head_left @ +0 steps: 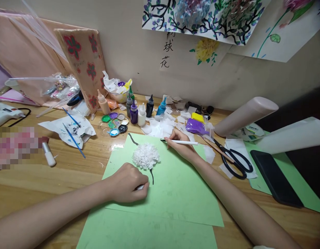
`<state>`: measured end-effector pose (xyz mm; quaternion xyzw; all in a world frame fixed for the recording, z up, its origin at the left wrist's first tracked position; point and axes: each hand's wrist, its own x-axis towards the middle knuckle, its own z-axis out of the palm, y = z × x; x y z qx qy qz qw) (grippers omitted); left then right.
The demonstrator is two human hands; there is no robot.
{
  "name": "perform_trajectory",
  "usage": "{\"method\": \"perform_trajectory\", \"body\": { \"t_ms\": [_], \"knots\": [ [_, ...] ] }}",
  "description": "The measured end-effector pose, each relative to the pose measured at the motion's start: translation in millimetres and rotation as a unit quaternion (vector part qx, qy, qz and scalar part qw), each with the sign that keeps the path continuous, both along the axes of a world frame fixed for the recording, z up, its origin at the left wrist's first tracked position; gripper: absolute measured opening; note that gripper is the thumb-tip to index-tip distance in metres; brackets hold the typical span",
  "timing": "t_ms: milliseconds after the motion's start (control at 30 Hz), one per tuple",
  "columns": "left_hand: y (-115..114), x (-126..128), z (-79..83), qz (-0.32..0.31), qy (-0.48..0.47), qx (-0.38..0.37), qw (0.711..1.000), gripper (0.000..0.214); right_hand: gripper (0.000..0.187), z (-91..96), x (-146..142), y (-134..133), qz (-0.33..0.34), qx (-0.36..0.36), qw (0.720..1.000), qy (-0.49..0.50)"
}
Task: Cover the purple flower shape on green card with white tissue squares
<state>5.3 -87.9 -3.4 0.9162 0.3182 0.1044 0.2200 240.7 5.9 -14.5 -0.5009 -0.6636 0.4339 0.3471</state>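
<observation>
My right hand (181,143) pinches a slim white brush pen (187,142), its black tip pointing left near the upper edge of the green paper (180,193). In a loose fist, my left hand (129,183) rests on the same sheet; a bit of something white shows between its fingers, too hidden to name. Between the hands sits a round white flower of crumpled paper pieces (146,156). One black painted line (133,139) runs up and left from the flower, and another black line (152,177) comes out below it.
Paint bottles (134,112) and a palette (114,123) stand behind the sheet, beside white paper scraps (161,126). Scissors (234,160) and a dark phone-like slab (275,178) lie to the right. Blue brushes (74,140) rest on stained tissue at left, near a glue gun (7,114).
</observation>
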Motion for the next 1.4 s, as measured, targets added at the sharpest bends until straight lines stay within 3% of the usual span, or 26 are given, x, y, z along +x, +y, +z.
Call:
{"method": "perform_trajectory", "body": {
  "t_ms": [500, 733, 1400],
  "knots": [
    [0.5, -0.6, 0.7, -0.003, 0.005, -0.009, 1.0, 0.024, 0.026, -1.9, 2.3, 1.6, -0.005, -0.007, 1.0, 0.006],
    [1.7, -0.7, -1.1, -0.002, 0.002, -0.01, 1.0, 0.024, 0.029, -2.5, 2.0, 2.5, -0.029, -0.003, 0.997, 0.066],
    [1.2, -1.5, -1.2, -0.002, -0.005, -0.013, 1.0, 0.024, 0.023, -0.9, 1.1, 2.0, -0.023, 0.009, 1.0, -0.013]
  ]
}}
